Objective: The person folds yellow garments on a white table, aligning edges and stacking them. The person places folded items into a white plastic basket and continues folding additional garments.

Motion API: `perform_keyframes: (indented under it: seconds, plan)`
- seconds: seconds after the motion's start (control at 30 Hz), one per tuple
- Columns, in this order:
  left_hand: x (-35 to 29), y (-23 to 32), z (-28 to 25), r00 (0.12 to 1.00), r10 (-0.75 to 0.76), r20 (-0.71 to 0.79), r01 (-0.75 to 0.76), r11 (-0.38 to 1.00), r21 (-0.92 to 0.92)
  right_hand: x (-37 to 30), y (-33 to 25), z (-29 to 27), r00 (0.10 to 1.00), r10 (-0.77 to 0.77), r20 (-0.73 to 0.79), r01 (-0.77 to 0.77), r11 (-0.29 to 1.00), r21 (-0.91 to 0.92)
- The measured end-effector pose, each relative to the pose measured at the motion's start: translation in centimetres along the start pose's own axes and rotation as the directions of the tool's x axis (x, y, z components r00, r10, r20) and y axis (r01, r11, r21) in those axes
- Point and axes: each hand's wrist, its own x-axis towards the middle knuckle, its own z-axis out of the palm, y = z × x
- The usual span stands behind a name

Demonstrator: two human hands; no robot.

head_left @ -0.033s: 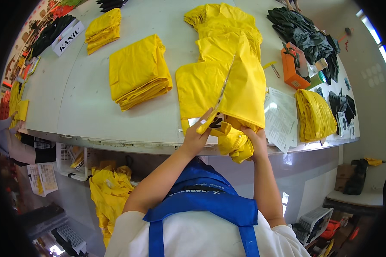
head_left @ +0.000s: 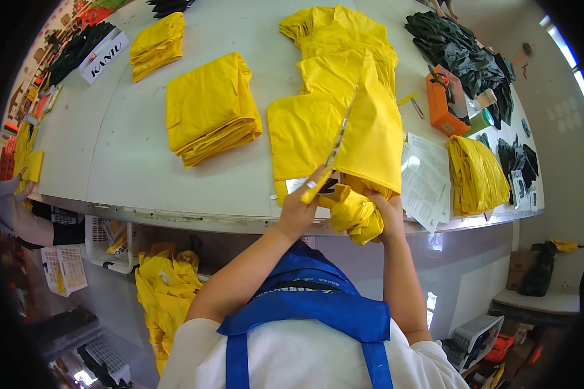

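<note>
A yellow rain garment point(head_left: 371, 123) with a long zip lies lengthwise on the table, its near end at the front edge. My left hand point(head_left: 300, 207) pinches the zip edge of the front flap, holding it up a little. A white label with dark print shows partly beneath that flap. My right hand point(head_left: 386, 211) is closed around a bunched yellow part point(head_left: 355, 217) of the same garment, which hangs over the table edge. Folds of cloth hide some of the right fingertips.
Folded yellow garments point(head_left: 213, 107) lie to the left, and another yellow stack point(head_left: 477, 175) to the right. Printed sheets point(head_left: 425, 178), a cutter point(head_left: 414, 104), an orange box point(head_left: 444, 104) and dark garments point(head_left: 461, 55) occupy the right side. Another person's hand point(head_left: 27, 189) is at far left.
My left hand has tilted slightly with the zip edge, which now covers more of the label. The right hand keeps its hold on the bunched part.
</note>
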Motion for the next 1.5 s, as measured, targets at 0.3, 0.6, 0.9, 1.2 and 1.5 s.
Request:
perform_keyframes:
  seconds: [0.3,0.6,0.9,1.2,1.5]
  plan:
    - [1.5,1.9,-1.1,0.964,0.211,-0.162,-0.171,0.959,0.227,0.7,-0.4,-0.2,0.993,0.086,-0.081,-0.071,0.982,0.177]
    - [3.5,3.8,-2.1,0.907,0.416,0.071,-0.408,0.824,0.392,0.2,-0.7,0.2,0.996,0.083,-0.016,-0.082,0.994,0.076]
    - [-2.3,5.1,-0.3,0.935,-0.186,0.302,0.222,0.971,-0.090,2.0,1.4,-2.0,0.989,0.094,-0.116,-0.077,0.986,0.145]
    - [-0.4,-6.3,-1.4,0.500,-0.586,0.638,0.829,0.110,-0.548,5.4,6.1,0.5,0.994,-0.103,0.033,0.104,0.832,-0.545]
    - [0.1,-3.4,0.0,0.607,-0.620,0.497,0.772,0.315,-0.552,7.7,6.2,-0.5,0.731,-0.317,0.604,0.630,-0.026,-0.776]
